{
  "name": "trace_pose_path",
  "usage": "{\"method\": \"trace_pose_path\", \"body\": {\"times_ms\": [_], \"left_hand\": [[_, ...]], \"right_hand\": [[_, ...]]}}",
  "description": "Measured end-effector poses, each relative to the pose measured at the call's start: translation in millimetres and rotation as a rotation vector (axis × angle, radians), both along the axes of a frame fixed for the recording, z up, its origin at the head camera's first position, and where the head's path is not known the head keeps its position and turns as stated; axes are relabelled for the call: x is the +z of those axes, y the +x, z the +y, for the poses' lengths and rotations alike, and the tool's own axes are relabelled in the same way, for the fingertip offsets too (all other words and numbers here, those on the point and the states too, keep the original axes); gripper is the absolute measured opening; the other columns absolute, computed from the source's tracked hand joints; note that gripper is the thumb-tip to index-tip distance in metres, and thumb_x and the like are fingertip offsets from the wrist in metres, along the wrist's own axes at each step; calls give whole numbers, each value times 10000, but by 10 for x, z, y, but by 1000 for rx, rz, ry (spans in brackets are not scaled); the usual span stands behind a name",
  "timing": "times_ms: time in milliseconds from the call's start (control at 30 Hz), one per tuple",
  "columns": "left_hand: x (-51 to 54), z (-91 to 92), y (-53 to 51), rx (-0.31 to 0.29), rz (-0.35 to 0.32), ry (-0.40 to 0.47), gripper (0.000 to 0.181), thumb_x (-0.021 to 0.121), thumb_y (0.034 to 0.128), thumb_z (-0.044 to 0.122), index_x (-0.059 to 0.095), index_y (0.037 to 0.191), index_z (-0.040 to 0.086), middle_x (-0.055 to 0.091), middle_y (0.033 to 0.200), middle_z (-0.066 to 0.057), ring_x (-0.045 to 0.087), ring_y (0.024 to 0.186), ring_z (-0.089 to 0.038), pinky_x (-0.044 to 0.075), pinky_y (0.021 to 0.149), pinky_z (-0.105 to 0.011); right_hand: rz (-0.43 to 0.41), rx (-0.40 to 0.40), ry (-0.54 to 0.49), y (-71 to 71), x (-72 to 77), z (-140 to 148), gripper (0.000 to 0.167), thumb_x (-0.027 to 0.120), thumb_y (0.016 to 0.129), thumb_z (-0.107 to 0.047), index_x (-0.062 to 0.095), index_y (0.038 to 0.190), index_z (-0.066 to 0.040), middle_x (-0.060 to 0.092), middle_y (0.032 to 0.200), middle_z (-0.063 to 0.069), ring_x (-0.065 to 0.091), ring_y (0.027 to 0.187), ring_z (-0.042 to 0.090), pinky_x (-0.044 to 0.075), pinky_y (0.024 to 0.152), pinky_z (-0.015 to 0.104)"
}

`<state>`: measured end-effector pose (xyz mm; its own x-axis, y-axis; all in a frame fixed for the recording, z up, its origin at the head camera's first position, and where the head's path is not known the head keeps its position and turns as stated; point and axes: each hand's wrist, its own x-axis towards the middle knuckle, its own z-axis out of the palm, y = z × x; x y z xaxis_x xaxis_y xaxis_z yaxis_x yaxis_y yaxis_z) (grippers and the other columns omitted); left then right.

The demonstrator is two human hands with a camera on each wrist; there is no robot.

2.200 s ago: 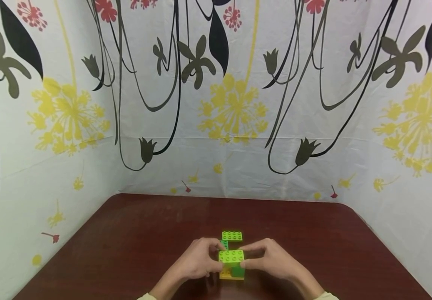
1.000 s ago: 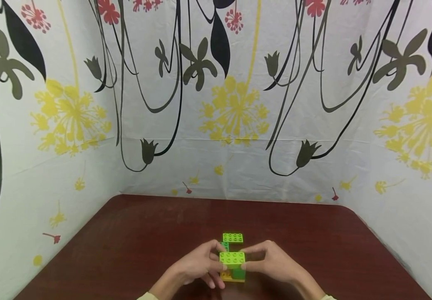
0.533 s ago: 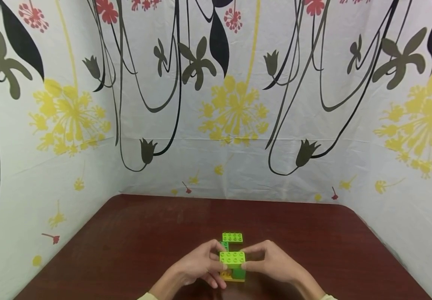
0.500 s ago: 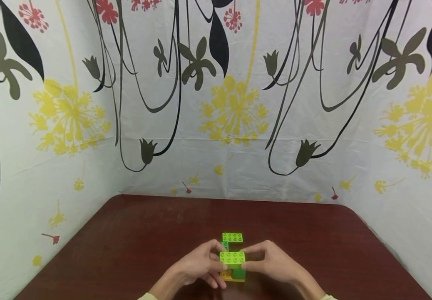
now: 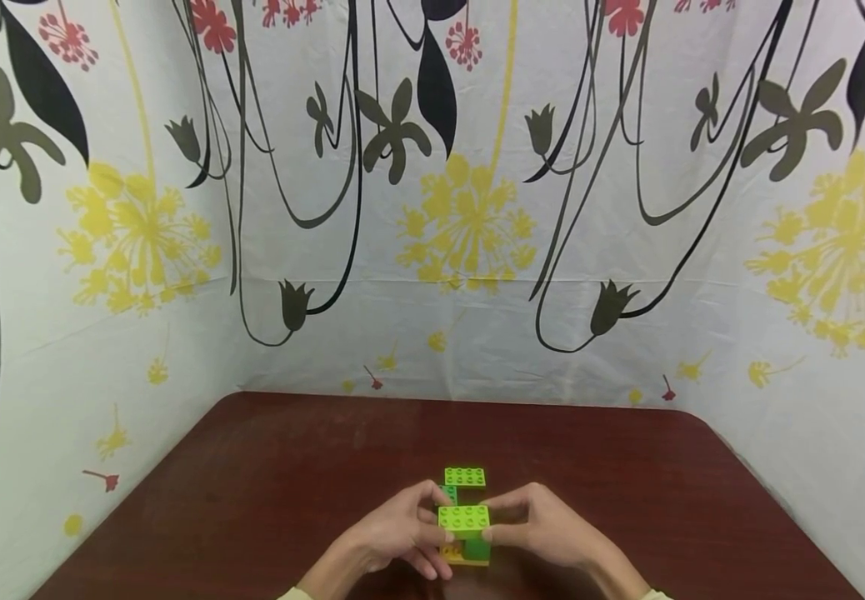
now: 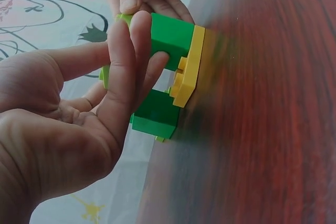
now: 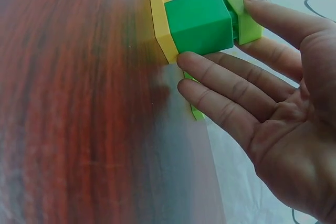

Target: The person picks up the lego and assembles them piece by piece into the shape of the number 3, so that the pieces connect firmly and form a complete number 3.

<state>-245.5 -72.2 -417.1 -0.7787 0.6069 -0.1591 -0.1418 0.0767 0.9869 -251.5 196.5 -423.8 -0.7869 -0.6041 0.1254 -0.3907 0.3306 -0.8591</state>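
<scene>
A lime-green toy building brick (image 5: 464, 518) with two rows of studs is pinched between thumb and index finger of both hands, the left hand (image 5: 402, 532) on one end and the right hand (image 5: 551, 527) on the other. Below it stands a green block (image 7: 199, 22) on a yellow plate (image 6: 193, 64). Seen from the right wrist, a narrow gap with green studs shows between the lime brick and that block. The left hand's lower fingers stretch in front of the yellow plate's open studs. The right hand's lower fingers extend beside the green block.
Just behind the held stack, a flat lime piece (image 5: 465, 477) and a green piece (image 6: 156, 114) stand, partly hidden by the hands. Everything rests on a dark red-brown table (image 5: 290, 467). A patterned cloth (image 5: 470, 333) surrounds the table's back and sides.
Since the earliest frame, the left hand's lower fingers have stretched out in front of the stack. Both hands otherwise keep their hold on the lime brick. The head view shifts slightly.
</scene>
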Motion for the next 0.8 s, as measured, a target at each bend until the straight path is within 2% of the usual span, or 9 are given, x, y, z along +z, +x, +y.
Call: {"method": "trace_pose_path", "body": {"times_ms": [133,300,600,800], "left_hand": [[-21,13,-1,19,42,-15,309,676,965,-3,535,1235,46,750,995,-188,715,592,-139,565,509,-219],[-29,36,-3,46,95,-37,325,702,941,-14,574,1234,38,734,941,-167,708,584,-153,572,505,-243],[-13,46,-44,57,107,-79,291,724,943,-6,630,1216,32,719,919,-119,696,586,-153,580,520,-258],[-6,29,-24,102,113,-96,333,756,888,1,659,1206,11,688,854,-95,698,601,-165,605,563,-294]], "right_hand": [[30,-28,33,1,4,2,266,787,964,-255,807,1207,-148,802,1168,10,707,1061,32,553,857,196],[19,-42,52,-1,1,16,242,792,960,-254,812,1189,-179,801,1172,3,704,1073,42,556,853,208],[37,-57,78,3,1,50,246,793,960,-267,813,1186,-175,802,1173,1,697,1071,28,553,843,204],[26,-24,44,-5,-6,30,280,784,969,-260,799,1217,-133,807,1150,15,717,1006,33,560,828,203]]}}
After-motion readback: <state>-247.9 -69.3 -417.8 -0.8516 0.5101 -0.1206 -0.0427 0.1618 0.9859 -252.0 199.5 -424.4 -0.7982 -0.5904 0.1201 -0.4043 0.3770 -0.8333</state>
